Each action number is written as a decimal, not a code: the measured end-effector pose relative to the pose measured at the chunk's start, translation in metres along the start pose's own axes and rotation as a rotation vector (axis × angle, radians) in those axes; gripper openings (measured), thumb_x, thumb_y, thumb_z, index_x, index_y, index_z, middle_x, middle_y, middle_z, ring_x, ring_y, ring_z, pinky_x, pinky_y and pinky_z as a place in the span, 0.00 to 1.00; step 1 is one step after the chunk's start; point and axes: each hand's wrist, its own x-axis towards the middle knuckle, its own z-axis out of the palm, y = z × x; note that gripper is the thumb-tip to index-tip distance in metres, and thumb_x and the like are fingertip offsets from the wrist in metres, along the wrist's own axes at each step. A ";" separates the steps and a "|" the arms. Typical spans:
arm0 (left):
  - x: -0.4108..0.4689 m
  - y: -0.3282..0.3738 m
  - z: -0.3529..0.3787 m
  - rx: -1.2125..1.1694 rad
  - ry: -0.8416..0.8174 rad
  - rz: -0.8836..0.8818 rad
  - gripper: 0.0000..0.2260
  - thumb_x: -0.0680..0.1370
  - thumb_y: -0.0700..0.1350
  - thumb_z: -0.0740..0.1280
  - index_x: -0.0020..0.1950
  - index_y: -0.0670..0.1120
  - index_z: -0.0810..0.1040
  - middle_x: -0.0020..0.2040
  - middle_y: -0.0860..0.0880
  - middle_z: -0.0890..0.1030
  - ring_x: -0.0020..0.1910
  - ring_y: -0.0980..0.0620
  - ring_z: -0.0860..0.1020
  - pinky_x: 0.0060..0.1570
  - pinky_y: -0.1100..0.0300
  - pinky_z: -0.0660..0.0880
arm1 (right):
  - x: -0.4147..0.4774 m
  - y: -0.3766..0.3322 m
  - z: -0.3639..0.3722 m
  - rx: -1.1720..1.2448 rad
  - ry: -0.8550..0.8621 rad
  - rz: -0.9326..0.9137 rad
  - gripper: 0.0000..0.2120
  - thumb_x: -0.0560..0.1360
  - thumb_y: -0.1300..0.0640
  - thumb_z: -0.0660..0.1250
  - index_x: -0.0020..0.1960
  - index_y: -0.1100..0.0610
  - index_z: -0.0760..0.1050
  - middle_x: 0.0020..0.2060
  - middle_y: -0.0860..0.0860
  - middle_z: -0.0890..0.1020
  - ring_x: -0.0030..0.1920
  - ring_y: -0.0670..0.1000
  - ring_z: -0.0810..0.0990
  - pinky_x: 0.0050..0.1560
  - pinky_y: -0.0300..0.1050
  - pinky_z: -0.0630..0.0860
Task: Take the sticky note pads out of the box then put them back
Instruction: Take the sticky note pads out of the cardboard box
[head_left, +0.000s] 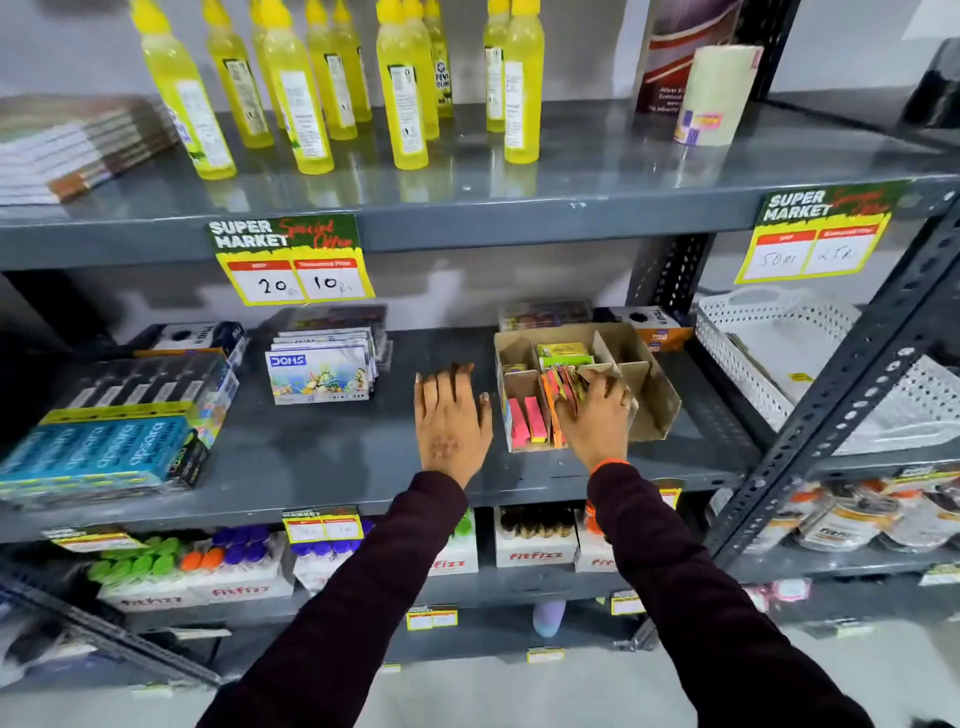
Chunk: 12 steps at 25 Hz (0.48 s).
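Note:
A brown cardboard box (655, 395) with dividers stands on the middle grey shelf. Its front left compartment holds pink sticky note pads (524, 426), and a green pack (563, 354) sits further back. My right hand (597, 415) reaches into the box's middle compartment, fingers closed around a bunch of orange and multicoloured sticky note pads (563, 384) that stand upright there. My left hand (451, 415) lies flat on the shelf just left of the box, fingers spread, holding nothing.
The shelf (311, 447) also carries DOMS boxes (319, 374), blue Apsara packs (98, 457) and a white perforated basket (779, 353) at right. Yellow glue bottles (306, 88) stand on the shelf above; Fitfizz boxes (535, 545) sit below. A slanted metal upright (852, 374) is at right.

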 end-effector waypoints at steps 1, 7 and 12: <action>0.001 -0.002 0.004 0.009 -0.055 -0.005 0.18 0.76 0.47 0.63 0.64 0.42 0.70 0.59 0.40 0.77 0.60 0.39 0.73 0.70 0.42 0.62 | 0.006 0.004 0.004 0.031 -0.078 0.075 0.30 0.76 0.48 0.66 0.69 0.65 0.64 0.66 0.67 0.69 0.66 0.66 0.68 0.67 0.57 0.65; 0.007 -0.021 0.018 -0.010 -0.141 0.021 0.21 0.77 0.48 0.62 0.68 0.42 0.66 0.68 0.40 0.71 0.67 0.40 0.68 0.72 0.42 0.58 | 0.021 0.008 0.008 0.068 -0.221 0.076 0.25 0.74 0.43 0.68 0.58 0.64 0.74 0.50 0.63 0.84 0.51 0.62 0.83 0.54 0.52 0.79; 0.011 -0.033 0.022 -0.035 -0.136 0.006 0.21 0.78 0.47 0.62 0.68 0.41 0.65 0.67 0.40 0.72 0.67 0.40 0.68 0.72 0.42 0.59 | 0.021 0.005 0.016 -0.030 -0.196 0.091 0.20 0.76 0.47 0.65 0.55 0.65 0.76 0.48 0.63 0.84 0.51 0.62 0.83 0.52 0.51 0.78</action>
